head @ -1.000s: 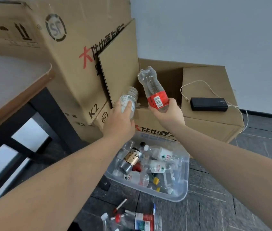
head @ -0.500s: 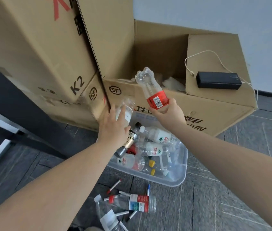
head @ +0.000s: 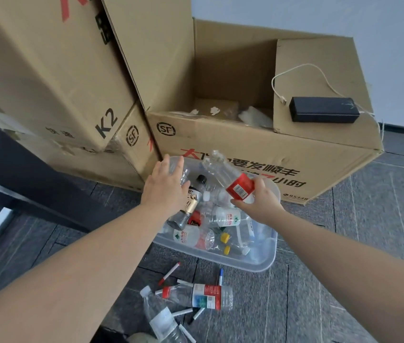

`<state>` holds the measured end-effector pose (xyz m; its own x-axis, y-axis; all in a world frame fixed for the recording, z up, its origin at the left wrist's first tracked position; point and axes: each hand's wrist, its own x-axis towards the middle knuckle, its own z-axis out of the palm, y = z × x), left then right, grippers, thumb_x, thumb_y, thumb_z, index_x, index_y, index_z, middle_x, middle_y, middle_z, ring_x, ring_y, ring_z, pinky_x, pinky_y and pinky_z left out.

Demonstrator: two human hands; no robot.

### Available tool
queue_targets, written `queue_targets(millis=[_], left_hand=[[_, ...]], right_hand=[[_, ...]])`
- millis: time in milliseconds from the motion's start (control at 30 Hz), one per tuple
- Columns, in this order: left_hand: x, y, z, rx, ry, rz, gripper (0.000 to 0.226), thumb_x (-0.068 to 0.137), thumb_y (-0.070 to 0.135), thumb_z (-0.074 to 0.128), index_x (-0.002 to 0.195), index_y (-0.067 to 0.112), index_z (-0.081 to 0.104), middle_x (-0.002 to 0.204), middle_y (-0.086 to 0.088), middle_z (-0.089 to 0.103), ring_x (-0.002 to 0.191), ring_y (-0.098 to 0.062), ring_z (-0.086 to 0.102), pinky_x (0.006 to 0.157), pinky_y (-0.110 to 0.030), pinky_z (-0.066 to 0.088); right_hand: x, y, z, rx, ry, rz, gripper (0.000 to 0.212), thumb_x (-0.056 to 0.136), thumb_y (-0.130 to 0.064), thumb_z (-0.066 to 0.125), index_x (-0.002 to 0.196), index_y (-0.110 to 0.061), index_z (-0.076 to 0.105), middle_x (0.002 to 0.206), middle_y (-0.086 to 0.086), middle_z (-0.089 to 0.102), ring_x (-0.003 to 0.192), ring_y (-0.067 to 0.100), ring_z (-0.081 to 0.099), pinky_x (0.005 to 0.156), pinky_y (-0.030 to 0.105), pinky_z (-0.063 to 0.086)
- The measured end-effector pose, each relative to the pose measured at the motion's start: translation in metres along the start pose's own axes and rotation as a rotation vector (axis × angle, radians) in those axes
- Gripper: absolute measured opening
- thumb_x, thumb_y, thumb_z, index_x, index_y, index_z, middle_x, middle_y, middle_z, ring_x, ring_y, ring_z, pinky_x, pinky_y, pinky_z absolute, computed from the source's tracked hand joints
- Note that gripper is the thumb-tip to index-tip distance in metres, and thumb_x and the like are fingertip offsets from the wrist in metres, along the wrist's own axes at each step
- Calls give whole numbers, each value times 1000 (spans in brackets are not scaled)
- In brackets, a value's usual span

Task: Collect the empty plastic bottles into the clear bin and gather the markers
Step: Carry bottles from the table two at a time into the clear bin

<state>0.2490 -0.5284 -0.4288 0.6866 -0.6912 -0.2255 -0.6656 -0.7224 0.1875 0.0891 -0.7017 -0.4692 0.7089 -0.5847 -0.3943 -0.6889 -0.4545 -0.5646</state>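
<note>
Red-label bottle (head: 239, 188) between right fingers (head: 258, 185)

Clear bin (head: 258, 264) on floor, part-full of empty bottles. Red-label bottle (head: 230, 180) held tilted above it. Two more bottles (head: 196, 295) lying near, among scattered markers (head: 169, 273).

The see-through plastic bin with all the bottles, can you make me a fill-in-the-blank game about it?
1. The right hand holds a clear plastic bottle with a ____ label.
2. The clear plastic bin stands on the floor in front of a ____ box.
3. The black power bank lies on a box ____.
4. The red-capped white marker lies ____ the bin.

Missing words: red; cardboard; flap; outside
</note>
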Motion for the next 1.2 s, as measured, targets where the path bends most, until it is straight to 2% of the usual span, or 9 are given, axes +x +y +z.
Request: queue_targets(millis=[100,200,300,400,567,767,1033,1200], left_hand=[[-2,-1,0,8,-20,-2,65,100,41,34,153,21,4,159,-15,2,147,-30,3,118,-45,18],[-6,-1,-2,23,-30,-16,64,100,42,33,153,22,4,160,-13,2,147,-30,5,117,-45,20],[-8,-3,-9,57,-22,-16,64,99,43,32,153,23,3,160,-13,2,146,-31,7,116,-45,22],[-10,-6,-21,98,-16,-20,65,99,46,32,153,25,1,160,-11,1,146,-30,8,116,-45,23],[-12,1,-53,158,34,-38,65,98,49,31,153,29,1,161,-4,0,147,-26,4,116,-47,19],[-22,24,-106,210,130,19,63,99,46,31,153,29,3,161,-4,-2,148,-26,1,117,-49,15],[-63,51,-203,264,271,36,62,99,47,28,152,33,-1,161,0,-8,148,-23,-6,118,-49,9],[-112,54,-273,353,429,11,60,98,48,29,152,32,7,161,1,-5,148,-21,-6,117,-50,9]], right_hand=[[-3,6,13,17,-32,5,67,78,-48,72,126,-16,37,115,5,56,95,18,57,81,35,51],[-6,7,22,8,-97,2,81,75,-51,73,135,-17,32,128,6,53,108,22,55,91,39,49],[-6,6,23,-89,-178,-19,105,71,-61,71,149,-21,15,152,8,32,136,29,35,109,49,34],[-3,-4,16,-139,-191,-59,102,74,-62,67,151,-26,11,156,5,23,140,28,30,110,49,33],[-2,-28,-14,-190,-122,-171,89,84,-57,60,152,-27,11,158,2,20,144,24,22,112,46,32],[-11,-63,-64,-224,-1,-272,85,89,-53,56,152,-25,9,160,0,12,148,20,3,120,43,14],[-40,-135,-138,-259,159,-407,81,89,-56,53,152,-30,10,161,2,10,149,20,0,120,44,14],[-81,-201,-179,-264,268,-545,78,91,-54,51,153,-28,11,161,3,10,149,19,0,120,42,12]])
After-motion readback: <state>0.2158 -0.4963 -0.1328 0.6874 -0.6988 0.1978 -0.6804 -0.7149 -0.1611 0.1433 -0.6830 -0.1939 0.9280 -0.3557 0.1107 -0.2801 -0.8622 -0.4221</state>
